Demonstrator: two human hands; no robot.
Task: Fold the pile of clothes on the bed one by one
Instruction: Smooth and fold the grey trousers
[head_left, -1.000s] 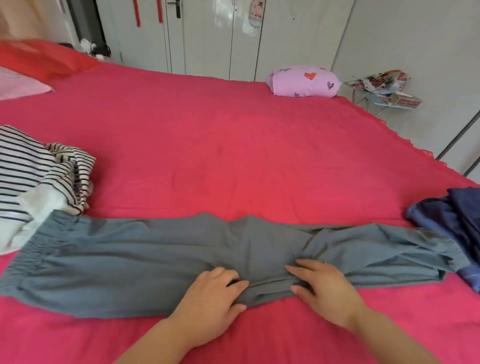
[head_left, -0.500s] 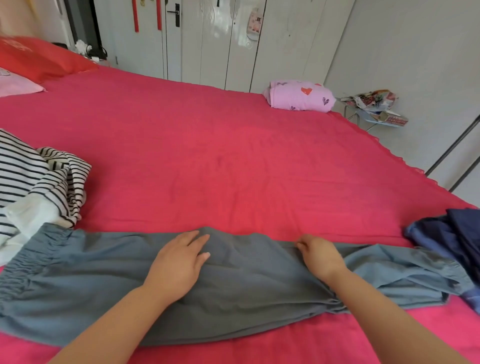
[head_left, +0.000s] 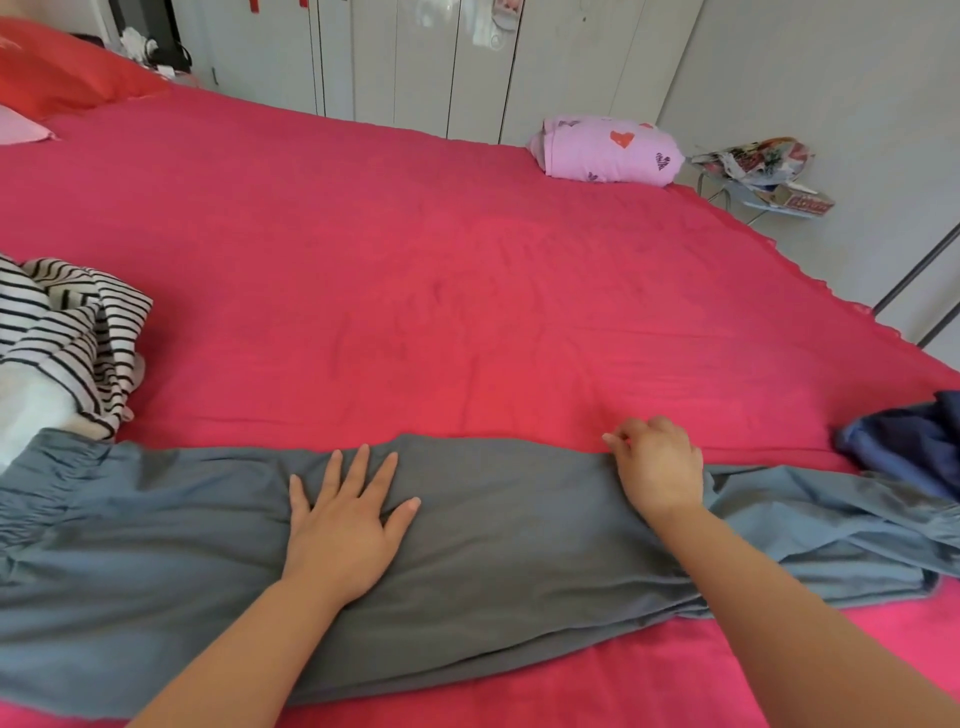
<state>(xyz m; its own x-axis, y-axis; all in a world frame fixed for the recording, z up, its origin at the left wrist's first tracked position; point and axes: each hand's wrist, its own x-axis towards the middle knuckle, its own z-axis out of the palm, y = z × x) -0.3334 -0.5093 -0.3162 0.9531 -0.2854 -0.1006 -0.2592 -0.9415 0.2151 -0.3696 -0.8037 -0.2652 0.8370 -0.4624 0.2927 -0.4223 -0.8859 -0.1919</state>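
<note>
Since a moment ago both hands have slid up from the near hem of the grey trousers (head_left: 493, 525) to their far edge, and they now sit wider apart. The left hand (head_left: 345, 525) lies flat, palm down and fingers spread, on the middle of the cloth, gripping nothing. The right hand (head_left: 660, 467) is curled over the far edge of the trousers where the leg narrows; its fingertips are bunched at the fold, but whether they actually pinch cloth cannot be told from here.

The trousers lie stretched crosswise along the near side of the red bed sheet (head_left: 467, 291), elastic waistband at the left, leg ends running off to the right. The waistband touches the crumpled striped shirt (head_left: 72, 332) at the left edge of view; the leg ends reach just beside the dark blue garment (head_left: 909, 447) at the right edge. Beyond the trousers' far edge the sheet is bare and open across most of the bed, wrinkled in places, up to a rolled pink heart-print cloth (head_left: 608, 153) near the far right corner. A narrow strip of sheet shows between the near hem and the bottom of view. The bed's right edge runs diagonally, with a cluttered small rack (head_left: 769, 179) beyond it.
</note>
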